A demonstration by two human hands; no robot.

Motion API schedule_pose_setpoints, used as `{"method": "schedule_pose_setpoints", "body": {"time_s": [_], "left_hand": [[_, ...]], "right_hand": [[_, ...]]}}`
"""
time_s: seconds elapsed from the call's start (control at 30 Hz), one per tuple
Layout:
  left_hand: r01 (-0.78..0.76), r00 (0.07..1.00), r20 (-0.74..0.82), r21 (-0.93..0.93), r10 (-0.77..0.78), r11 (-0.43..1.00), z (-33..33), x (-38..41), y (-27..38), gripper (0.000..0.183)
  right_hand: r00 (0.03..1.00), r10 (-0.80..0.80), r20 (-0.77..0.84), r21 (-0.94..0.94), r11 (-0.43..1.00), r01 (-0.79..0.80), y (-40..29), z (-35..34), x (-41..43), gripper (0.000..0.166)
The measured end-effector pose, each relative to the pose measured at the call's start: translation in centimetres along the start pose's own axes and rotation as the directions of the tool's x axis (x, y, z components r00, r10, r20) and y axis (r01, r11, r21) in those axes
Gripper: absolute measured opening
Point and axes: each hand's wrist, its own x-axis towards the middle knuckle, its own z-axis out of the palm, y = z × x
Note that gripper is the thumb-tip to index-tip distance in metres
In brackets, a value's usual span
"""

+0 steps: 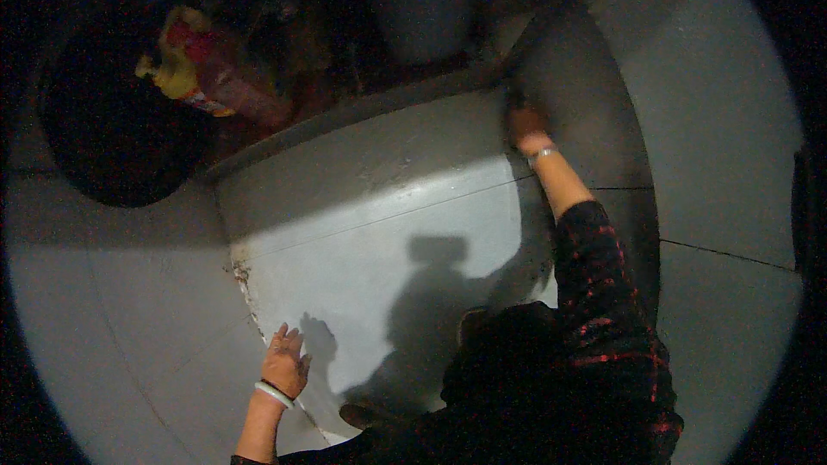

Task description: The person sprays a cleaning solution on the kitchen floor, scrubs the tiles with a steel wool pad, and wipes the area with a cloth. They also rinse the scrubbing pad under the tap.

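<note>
My left hand [285,361], with a pale bangle at its wrist, hangs over the pale floor at the lower left. It holds nothing, and its fingers are slightly spread. Farther off, my right arm reaches out to the right end of a low ledge [381,103]. My right hand [528,121] there is dark and blurred, so whatever it grips or touches cannot be made out. Between the hands lies a brightly lit patch of pale floor [362,219], crossed by my own shadow and a thin seam.
Beyond the ledge stand a grey bucket-like container [423,19] and a red and yellow plastic package [213,77]. A large dark round object [123,142] is at the left. Chipped, dirty edging [241,274] runs along the lit patch's left side. My shoe [362,414] shows below.
</note>
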Motion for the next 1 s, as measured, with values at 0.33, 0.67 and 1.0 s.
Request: {"method": "schedule_pose_setpoints", "body": {"time_s": [0.33, 0.67, 1.0], "left_hand": [[-0.07, 0.995, 0.069, -0.038, 0.073, 0.997, 1.1, -1.4, -0.9, 0.04], [-0.026, 0.993, 0.11, -0.025, 0.028, 0.999, 1.2, -2.3, -1.0, 0.041], [-0.112, 0.992, -0.042, 0.084, 0.116, 0.99, 0.1, 1.2, -0.6, 0.042]], "right_hand": [[0.944, -0.198, -0.264, -0.061, 0.98, 0.188, -3.6, -7.2, 1.9, 0.031], [0.966, -0.165, 0.197, -0.067, 0.981, 0.182, -4.3, -6.9, 3.0, 0.028], [0.929, -0.336, -0.155, -0.274, 0.918, 0.286, -0.5, -11.9, 0.8, 0.023]]}}
